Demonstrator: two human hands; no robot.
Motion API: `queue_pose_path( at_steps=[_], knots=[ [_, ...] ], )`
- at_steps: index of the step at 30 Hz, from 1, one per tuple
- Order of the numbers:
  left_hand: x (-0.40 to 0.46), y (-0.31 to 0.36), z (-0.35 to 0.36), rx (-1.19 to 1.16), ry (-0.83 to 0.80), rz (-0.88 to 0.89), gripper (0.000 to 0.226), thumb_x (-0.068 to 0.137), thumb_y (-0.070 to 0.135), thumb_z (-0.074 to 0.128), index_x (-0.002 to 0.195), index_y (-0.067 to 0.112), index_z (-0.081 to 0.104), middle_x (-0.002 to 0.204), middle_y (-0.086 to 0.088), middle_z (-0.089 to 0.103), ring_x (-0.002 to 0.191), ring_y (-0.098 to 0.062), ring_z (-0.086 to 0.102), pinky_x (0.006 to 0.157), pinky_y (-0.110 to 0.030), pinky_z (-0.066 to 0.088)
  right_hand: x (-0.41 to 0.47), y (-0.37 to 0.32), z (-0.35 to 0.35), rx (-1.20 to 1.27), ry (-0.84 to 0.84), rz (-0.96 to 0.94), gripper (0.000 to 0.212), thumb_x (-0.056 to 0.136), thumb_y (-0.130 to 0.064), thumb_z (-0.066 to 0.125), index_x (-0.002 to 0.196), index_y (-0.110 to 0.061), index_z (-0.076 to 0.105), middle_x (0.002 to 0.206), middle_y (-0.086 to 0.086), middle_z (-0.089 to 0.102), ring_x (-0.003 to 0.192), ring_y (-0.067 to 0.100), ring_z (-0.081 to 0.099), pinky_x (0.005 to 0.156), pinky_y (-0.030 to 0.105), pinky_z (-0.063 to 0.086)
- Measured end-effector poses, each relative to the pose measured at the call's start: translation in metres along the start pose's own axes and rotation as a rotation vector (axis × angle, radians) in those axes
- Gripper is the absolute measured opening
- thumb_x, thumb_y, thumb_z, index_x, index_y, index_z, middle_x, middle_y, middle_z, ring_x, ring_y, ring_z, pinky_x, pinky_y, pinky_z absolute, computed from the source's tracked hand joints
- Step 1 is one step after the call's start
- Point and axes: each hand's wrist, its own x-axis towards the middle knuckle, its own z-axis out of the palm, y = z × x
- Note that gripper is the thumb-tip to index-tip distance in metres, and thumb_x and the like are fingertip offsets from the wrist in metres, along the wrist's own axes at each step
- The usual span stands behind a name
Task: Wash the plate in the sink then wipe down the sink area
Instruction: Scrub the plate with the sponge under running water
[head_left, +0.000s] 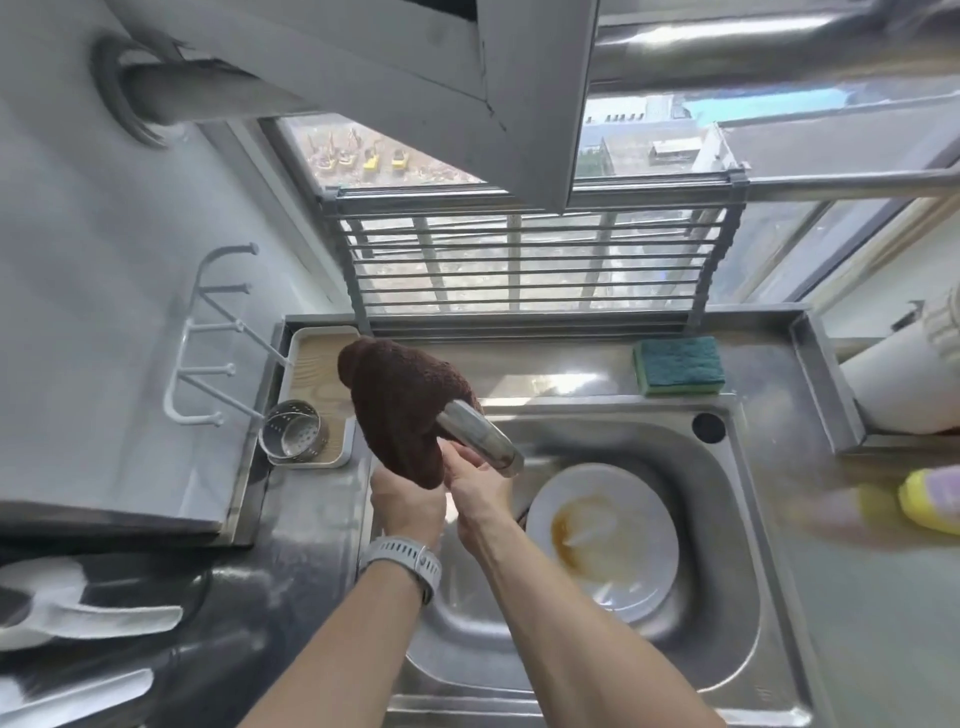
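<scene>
Both hands, left hand (408, 501) and right hand (480, 488), were closed on the brown cloth (402, 410) draped over the faucet (480, 434), the stained plate (602, 540) lay in the sink (727, 597) (unwashed), so a tug likely risked swinging the spout.

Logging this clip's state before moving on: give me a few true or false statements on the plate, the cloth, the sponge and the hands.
1. The plate lies in the sink with brown residue on it. True.
2. The brown cloth is draped over the faucet. True.
3. The sponge is held in the right hand. False: it rests on the ledge behind the sink.
4. The left hand wears a watch at the wrist. True.
5. The plate stands in the drying rack. False: the rack holds nothing.
</scene>
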Motion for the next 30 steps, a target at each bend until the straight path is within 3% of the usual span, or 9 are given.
queue_pose_path(
  at_steps=[4,8,12,16,19,22,24,26,30],
  knots=[
    [-0.002,0.002,-0.001,0.019,0.003,0.007,0.039,0.080,0.011,0.084,0.114,-0.001,0.069,0.109,-0.022,0.075,0.103,-0.037,0.073,0.086,-0.036,0.055,-0.001,0.000,0.002,0.023,0.033,0.011,0.034,0.067,-0.017,0.091,0.093,-0.002,0.075,0.084,0.010,0.078,0.073,0.013,0.071,0.071,0.029,0.059],
    [-0.004,0.004,-0.001,0.031,0.017,0.029,0.038,0.079,0.017,0.084,0.111,0.001,0.070,0.106,-0.019,0.076,0.101,-0.035,0.073,0.083,-0.035,0.054,-0.004,0.000,0.003,0.068,0.023,-0.024,0.014,0.068,-0.010,0.089,0.075,-0.009,0.077,0.078,0.010,0.077,0.073,0.017,0.069,0.073,0.033,0.059],
    [-0.003,0.003,-0.003,0.030,0.010,0.030,0.035,0.082,0.020,0.083,0.111,0.006,0.069,0.106,-0.012,0.076,0.097,-0.029,0.071,0.082,-0.033,0.049,-0.006,0.001,0.004,0.094,0.022,-0.015,0.025,0.051,-0.026,0.089,0.066,-0.011,0.076,0.075,0.009,0.074,0.073,0.017,0.066,0.073,0.035,0.057],
    [-0.004,0.002,-0.007,0.033,-0.039,0.043,0.028,0.085,0.024,0.081,0.108,0.010,0.071,0.098,-0.004,0.074,0.090,-0.021,0.067,0.083,-0.029,0.045,-0.009,0.000,0.002,0.163,0.009,0.022,0.009,0.070,-0.001,0.085,0.075,-0.005,0.077,0.080,0.014,0.076,0.077,0.020,0.070,0.081,0.037,0.061],
    [-0.009,-0.002,-0.008,0.034,-0.075,0.011,0.016,0.087,0.036,0.078,0.087,0.023,0.069,0.080,0.011,0.069,0.081,-0.014,0.066,0.080,-0.029,0.044,-0.019,-0.001,-0.009,0.368,0.031,0.145,0.007,0.086,0.009,0.070,0.092,0.008,0.072,0.087,0.021,0.075,0.078,0.024,0.074,0.082,0.035,0.062],
    [-0.020,-0.018,-0.003,0.033,-0.160,-0.012,0.018,0.094,0.034,0.071,0.100,0.018,0.070,0.093,0.014,0.070,0.099,-0.017,0.068,0.089,-0.030,0.047,-0.027,0.002,-0.045,0.431,0.093,0.325,0.014,0.092,0.005,0.063,0.100,0.017,0.065,0.097,0.030,0.071,0.089,0.033,0.072,0.075,0.035,0.062],
    [-0.027,-0.036,0.001,0.086,-0.230,-0.101,0.033,0.098,0.032,0.066,0.124,0.012,0.067,0.111,0.002,0.071,0.111,-0.021,0.066,0.101,-0.035,0.049,-0.029,-0.002,-0.075,0.294,0.152,0.382,0.012,0.094,0.004,0.061,0.093,0.015,0.063,0.095,0.030,0.068,0.088,0.035,0.069,0.068,0.032,0.062],
    [-0.031,-0.056,0.008,0.117,-0.316,-0.157,0.037,0.099,0.033,0.064,0.130,0.014,0.064,0.122,-0.007,0.071,0.114,-0.026,0.067,0.108,-0.043,0.050,-0.025,-0.019,-0.109,-0.023,0.185,0.333,0.011,0.093,0.003,0.060,0.085,0.009,0.065,0.088,0.024,0.066,0.074,0.028,0.065,0.058,0.026,0.060],
    [-0.011,-0.118,0.037,0.234,-0.417,-0.176,0.051,0.076,0.061,0.059,0.112,0.027,0.068,0.113,-0.004,0.073,0.108,-0.026,0.070,0.103,-0.049,0.054,0.000,-0.098,-0.171,-0.953,0.286,-0.181,0.013,0.087,-0.021,0.070,0.098,-0.017,0.076,0.094,0.000,0.074,0.090,0.020,0.069,0.087,0.036,0.057]
  ],
)
